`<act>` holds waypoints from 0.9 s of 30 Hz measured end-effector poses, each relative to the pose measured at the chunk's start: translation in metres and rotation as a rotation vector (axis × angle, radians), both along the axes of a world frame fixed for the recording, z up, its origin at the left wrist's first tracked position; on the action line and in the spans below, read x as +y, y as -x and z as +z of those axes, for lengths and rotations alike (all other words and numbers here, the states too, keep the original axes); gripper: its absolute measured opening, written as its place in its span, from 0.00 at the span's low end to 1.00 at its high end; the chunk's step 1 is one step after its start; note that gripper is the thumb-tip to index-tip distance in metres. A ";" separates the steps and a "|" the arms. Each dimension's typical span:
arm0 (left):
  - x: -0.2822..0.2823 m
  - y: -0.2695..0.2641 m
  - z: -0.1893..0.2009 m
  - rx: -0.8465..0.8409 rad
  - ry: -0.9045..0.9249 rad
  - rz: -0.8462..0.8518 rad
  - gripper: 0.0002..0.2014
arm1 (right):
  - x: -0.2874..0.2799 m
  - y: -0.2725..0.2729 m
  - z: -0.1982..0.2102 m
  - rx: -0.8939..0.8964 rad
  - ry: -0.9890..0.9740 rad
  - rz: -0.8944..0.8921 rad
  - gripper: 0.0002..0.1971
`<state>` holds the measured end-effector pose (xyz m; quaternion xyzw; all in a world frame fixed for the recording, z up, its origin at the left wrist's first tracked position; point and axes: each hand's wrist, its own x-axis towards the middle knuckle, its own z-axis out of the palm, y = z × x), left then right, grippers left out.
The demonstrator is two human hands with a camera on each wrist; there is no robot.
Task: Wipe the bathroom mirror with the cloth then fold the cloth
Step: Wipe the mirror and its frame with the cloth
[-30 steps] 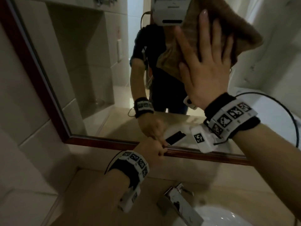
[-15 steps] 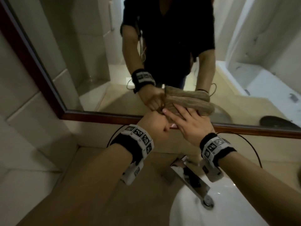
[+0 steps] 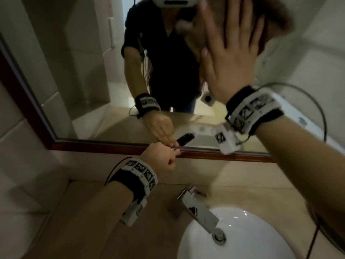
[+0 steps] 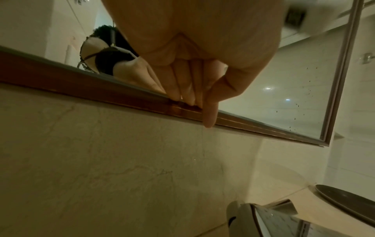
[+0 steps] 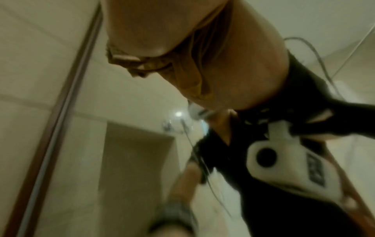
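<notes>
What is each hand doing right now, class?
Left hand: fingers loosely curled, tips resting on the mirror frame, holding nothing.
Right hand: open, flat, pressing the brown cloth against the mirror.

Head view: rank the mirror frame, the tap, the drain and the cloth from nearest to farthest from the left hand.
1. Mirror frame: the left hand has its fingertips on the bottom rail.
2. Tap: below and right of the hand, over the basin.
3. Drain: lower still, under the tap's spout.
4. Cloth: top right, pressed on the glass by the right hand.
</notes>
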<state>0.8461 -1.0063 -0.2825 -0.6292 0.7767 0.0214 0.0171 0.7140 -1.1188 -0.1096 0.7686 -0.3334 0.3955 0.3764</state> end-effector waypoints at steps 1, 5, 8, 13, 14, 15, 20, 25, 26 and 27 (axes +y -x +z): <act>-0.001 -0.002 -0.003 0.013 0.016 0.014 0.15 | 0.003 0.001 -0.033 0.049 -0.034 0.013 0.28; -0.008 0.002 -0.004 -0.060 -0.008 0.017 0.11 | 0.012 0.025 -0.175 0.350 -0.220 0.109 0.35; -0.003 0.012 -0.006 -0.033 0.028 0.070 0.10 | 0.011 0.044 -0.225 0.475 -0.358 0.168 0.39; 0.006 0.042 -0.008 -0.023 0.147 0.045 0.11 | -0.001 0.067 -0.191 0.474 -0.307 0.186 0.41; 0.003 0.048 -0.006 0.000 0.176 -0.016 0.14 | -0.004 0.073 -0.173 0.440 -0.284 0.187 0.40; -0.002 0.055 -0.003 0.043 0.140 -0.080 0.20 | -0.007 0.080 -0.150 0.397 -0.260 0.179 0.40; -0.030 0.096 0.005 -0.036 0.047 -0.123 0.23 | -0.029 0.109 0.000 0.152 -0.091 0.037 0.31; -0.059 0.125 -0.021 0.025 -0.009 -0.151 0.25 | -0.047 0.126 0.017 0.084 -0.020 0.009 0.29; -0.061 0.130 -0.023 0.038 0.020 -0.156 0.23 | -0.050 0.128 -0.004 0.071 -0.022 0.025 0.29; -0.062 0.133 -0.025 0.075 0.046 -0.154 0.20 | -0.052 0.133 -0.030 0.061 -0.029 0.047 0.30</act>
